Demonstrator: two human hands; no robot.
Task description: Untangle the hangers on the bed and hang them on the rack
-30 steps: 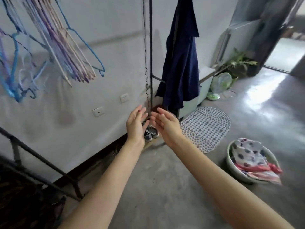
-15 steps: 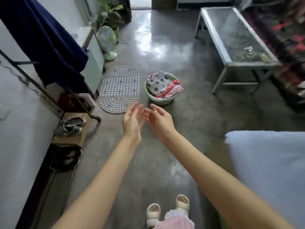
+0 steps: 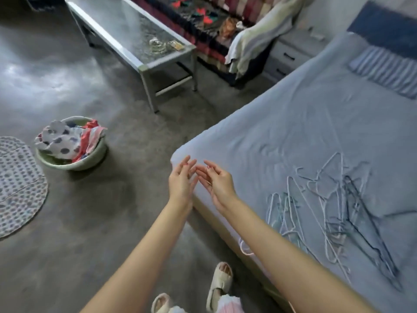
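A tangled heap of thin wire hangers, white, pale blue and dark, lies on the light blue bed at the right. My left hand and my right hand are held out side by side over the bed's near corner, palms turned toward each other, fingers relaxed, holding nothing. Both hands are well left of the hangers and touch none of them. The rack is out of view.
A green basin of laundry stands on the concrete floor at the left, beside a dotted mat. A glass-topped metal table stands beyond, with a sofa and a nightstand behind. My sandalled feet stand by the bed edge.
My view has swung right from the rack and wall, across the floor, to the bed with the hangers. Both hands stay empty and held out in front.
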